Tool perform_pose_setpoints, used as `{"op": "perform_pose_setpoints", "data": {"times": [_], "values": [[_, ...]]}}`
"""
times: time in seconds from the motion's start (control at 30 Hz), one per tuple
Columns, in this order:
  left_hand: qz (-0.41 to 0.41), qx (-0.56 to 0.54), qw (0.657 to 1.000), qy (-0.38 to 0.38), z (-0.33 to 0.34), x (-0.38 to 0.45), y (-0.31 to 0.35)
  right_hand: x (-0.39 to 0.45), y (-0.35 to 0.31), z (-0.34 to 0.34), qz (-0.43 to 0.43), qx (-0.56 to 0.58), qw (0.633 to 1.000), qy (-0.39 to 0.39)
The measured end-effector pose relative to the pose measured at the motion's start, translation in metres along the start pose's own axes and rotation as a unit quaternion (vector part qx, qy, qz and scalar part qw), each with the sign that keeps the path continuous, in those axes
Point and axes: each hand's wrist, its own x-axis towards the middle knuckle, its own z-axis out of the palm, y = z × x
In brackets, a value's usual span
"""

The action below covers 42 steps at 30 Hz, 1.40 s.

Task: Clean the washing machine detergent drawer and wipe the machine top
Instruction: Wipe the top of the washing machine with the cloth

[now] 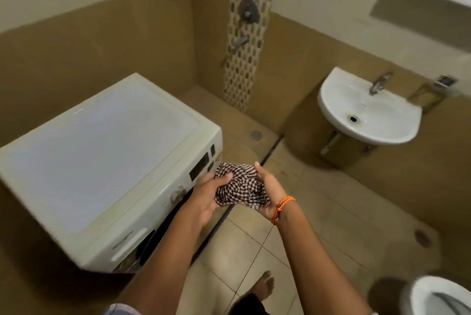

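1. Washing machine point(102, 146): white front-loader, lower left of my view, set against the tan wall. Its flat top point(96, 141) looks pale and glossy with a raised cream rim. A dark logo sits on the front panel near the left corner; blurred, I cannot read it. I see a dark display window point(199, 169) and a round dial point(177, 193) on the panel. I cannot pick out the detergent drawer from here.
2. Sink point(367, 110): white wall basin, right of centre, chrome tap point(379, 83) at its back, drain hole in the bowl.
3. Toilet point(438, 297): white rim cut off at the bottom right corner.
4. Cloth point(240, 187): checked, dark brown and white, bunched up between both hands, in the air just in front of the machine's control panel and over the tiled floor point(244, 251). No print or label legible on it.
5. Left hand point(211, 195): fingers curled around the cloth's left side, thumb pressed on top.
6. Right hand point(270, 187): gripping the cloth's right side, fingers wrapped round it. An orange braided band point(281, 209) circles that wrist.
7. Bare foot point(263, 286) on the tiles, bottom centre.
8. Shower mixer point(248, 10) and spout on the mosaic strip, far wall.
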Motion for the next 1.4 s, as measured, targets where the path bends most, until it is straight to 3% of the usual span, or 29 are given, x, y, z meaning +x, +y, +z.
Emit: {"op": "perform_pose_setpoints", "data": {"times": [0.17,0.3,0.63,0.77,1.1,1.27,1.4], "values": [[0.015,0.032,0.997,0.067,0.089,0.037,0.008,-0.004,-0.059,-0.066,-0.02,0.048,0.997,0.049],[0.067,0.04,0.99,0.117,0.166,0.068,0.011,-0.003,-0.11,-0.121,-0.102,0.037,0.978,0.178],[0.1,0.03,0.99,0.098,0.347,0.143,-0.005,-0.016,-0.22,-0.242,-0.266,0.062,0.908,0.316],[0.104,0.035,0.991,0.08,0.411,0.167,-0.007,-0.021,-0.256,-0.279,-0.318,0.097,0.888,0.317],[0.078,0.053,0.995,0.032,0.556,0.253,-0.004,0.039,-0.344,-0.391,-0.353,-0.018,0.88,0.318],[0.039,0.087,0.995,-0.025,0.636,0.318,0.002,0.073,-0.409,-0.449,-0.336,0.062,0.889,0.305],[-0.002,0.111,0.991,-0.076,0.707,0.363,0.013,0.092,-0.468,-0.495,-0.357,0.107,0.858,0.352]]}}
